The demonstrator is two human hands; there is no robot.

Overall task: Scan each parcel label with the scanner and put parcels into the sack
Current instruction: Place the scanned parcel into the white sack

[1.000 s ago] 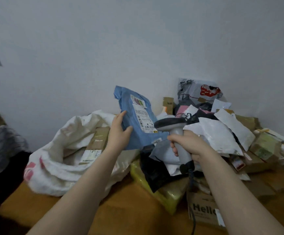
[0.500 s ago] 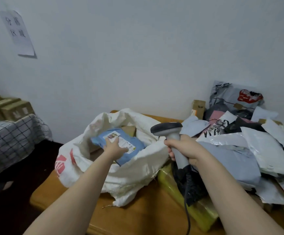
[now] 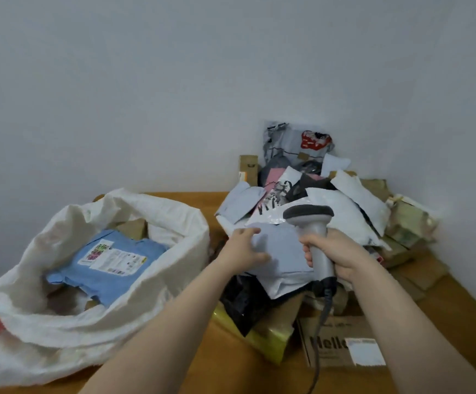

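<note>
— What does the parcel in the sack look like?

— It's a blue parcel [image 3: 108,268], a soft, flat mailer with crumpled edges, lying face up inside the white woven sack [image 3: 174,223]. A white printed label covers much of its top, with a pink and green mark at one corner. The print is too blurred to read. A brown cardboard box shows beside it, deeper in the sack.

— And the sack itself?

— One sack, its mouth wide open, slumped on the left part of the wooden tabletop [image 3: 219,362]. Red print shows on its near side.

— Where are the hands?

— The left hand [image 3: 242,248] rests on a pale grey parcel [image 3: 282,254] at the near edge of the pile, fingers partly spread, thumb pressed onto its surface. Whether it has truly gripped the parcel, I cannot tell. The right hand [image 3: 336,257] is wrapped in a fist around the handle of the grey scanner [image 3: 313,231], which stands upright, its dark head above the pile. Its cable hangs down from the handle.

— How many things, counted?

— One scanner, one sack, two hands. In the sack, one blue parcel in plain view. The pile [image 3: 344,211] on the right is jumbled against the wall: several white and grey mailers, a black bag, a yellow-green package, brown boxes. They overlap too much for an exact count. One cardboard box [image 3: 336,345] nearest the camera bears "Hello" and a white label.
</note>
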